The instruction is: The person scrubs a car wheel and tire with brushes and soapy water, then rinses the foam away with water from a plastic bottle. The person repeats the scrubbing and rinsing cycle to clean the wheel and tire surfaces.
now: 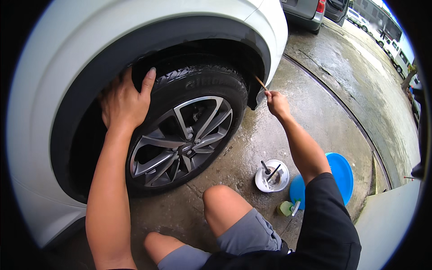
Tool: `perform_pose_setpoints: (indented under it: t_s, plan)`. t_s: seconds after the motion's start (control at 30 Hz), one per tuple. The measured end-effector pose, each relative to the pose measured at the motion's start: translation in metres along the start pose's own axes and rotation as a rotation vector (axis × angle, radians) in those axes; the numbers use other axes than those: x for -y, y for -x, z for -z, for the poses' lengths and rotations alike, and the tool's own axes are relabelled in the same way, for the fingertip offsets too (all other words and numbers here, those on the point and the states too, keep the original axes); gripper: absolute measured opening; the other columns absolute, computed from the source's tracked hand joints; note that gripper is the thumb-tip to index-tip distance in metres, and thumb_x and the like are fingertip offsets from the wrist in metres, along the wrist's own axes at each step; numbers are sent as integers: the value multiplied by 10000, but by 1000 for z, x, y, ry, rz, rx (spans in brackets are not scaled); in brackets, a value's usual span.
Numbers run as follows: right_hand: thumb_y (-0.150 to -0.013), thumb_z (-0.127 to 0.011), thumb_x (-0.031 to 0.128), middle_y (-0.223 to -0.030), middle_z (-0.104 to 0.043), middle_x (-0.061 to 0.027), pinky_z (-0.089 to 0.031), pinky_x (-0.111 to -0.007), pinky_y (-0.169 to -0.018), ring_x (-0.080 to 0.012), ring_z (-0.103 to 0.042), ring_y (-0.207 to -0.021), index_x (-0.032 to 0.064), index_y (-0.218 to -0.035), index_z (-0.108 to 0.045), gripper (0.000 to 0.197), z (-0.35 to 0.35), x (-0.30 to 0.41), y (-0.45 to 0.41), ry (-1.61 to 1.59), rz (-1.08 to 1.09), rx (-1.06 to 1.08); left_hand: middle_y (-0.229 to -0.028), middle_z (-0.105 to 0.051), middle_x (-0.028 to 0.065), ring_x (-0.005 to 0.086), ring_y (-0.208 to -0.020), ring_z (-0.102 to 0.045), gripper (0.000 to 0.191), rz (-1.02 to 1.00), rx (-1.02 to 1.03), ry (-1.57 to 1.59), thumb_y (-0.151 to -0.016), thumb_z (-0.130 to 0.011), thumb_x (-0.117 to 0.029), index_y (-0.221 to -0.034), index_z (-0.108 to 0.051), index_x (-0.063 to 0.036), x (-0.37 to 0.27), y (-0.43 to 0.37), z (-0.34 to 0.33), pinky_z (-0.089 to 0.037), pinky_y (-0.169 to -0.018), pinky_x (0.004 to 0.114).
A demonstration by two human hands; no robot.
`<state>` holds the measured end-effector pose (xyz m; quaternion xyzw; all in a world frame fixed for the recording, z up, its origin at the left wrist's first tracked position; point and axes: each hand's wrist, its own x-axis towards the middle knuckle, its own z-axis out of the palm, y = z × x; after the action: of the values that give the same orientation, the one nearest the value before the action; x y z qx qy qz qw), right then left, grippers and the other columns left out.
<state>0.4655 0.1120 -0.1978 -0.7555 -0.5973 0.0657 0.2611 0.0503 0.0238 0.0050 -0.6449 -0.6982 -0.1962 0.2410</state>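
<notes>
Before me is the wheel of a white car, with a black tire and a spoked alloy rim. My left hand reaches into the gap between the tire and the dark plastic wheel arch trim. Its thumb stands apart, while the other fingertips are hidden in shadow; whether they grip anything is unclear. At the far side of the arch, my right hand is closed around a thin brown handle. The handle's other end disappears into the dark wheel well by the mud flap.
On the wet concrete floor stand a white bucket holding brushes, a blue tub and a spray bottle of yellow-green liquid. A grey van is parked ahead. A pale wall rises at the lower right.
</notes>
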Motion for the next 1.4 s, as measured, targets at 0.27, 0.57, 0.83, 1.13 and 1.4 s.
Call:
perform_pose_setpoints:
  t_s: [0.27,0.57,0.83,1.13,1.4]
  plan:
    - [-936,-588,403,-901,-679,-275,-527,-504,-817,-449,-659,-921,38,-934,-698,382,-39,39,-28,-70,-94,-36,-1464,-446,213,388,-1394,-354,750,-13,11,-61,-972,-342,-642,-1452,-442,-76,-1,2,0,-236,-1143,528]
    - [-939,-592,395,-878,-662,-304,-520,-497,-831,-440,-651,-937,-27,-909,-692,434,-58,32,-43,-350,101,-141,-1459,-450,222,399,-1364,-387,750,-37,-43,-161,-977,-342,-629,-1464,-420,-63,2,1,-3,-250,-1144,497]
    - [-939,-618,379,-872,-685,-251,-542,-427,-678,-396,-686,-800,41,-995,-711,355,-54,63,-78,-260,199,-170,-1443,-461,232,414,-1351,-396,758,-57,-50,-113,-984,-321,-623,-1462,-413,-42,2,3,-3,-244,-1148,493]
    - [-894,-669,441,-1020,-680,-298,-509,-425,-889,-386,-669,-1032,-62,-1098,-669,542,-65,55,-90,-303,-128,125,-1434,-465,242,405,-1349,-404,756,-74,-44,-58,-986,-328,-615,-1423,-454,-11,4,2,-2,-239,-1151,500]
    - [-919,-625,430,-920,-680,-268,-522,-489,-778,-418,-665,-895,17,-928,-714,423,-75,-14,-20,-248,44,-195,-1414,-472,264,419,-1336,-411,719,-120,-112,-99,-1003,-351,-559,-1400,-461,31,0,4,0,-258,-1139,487]
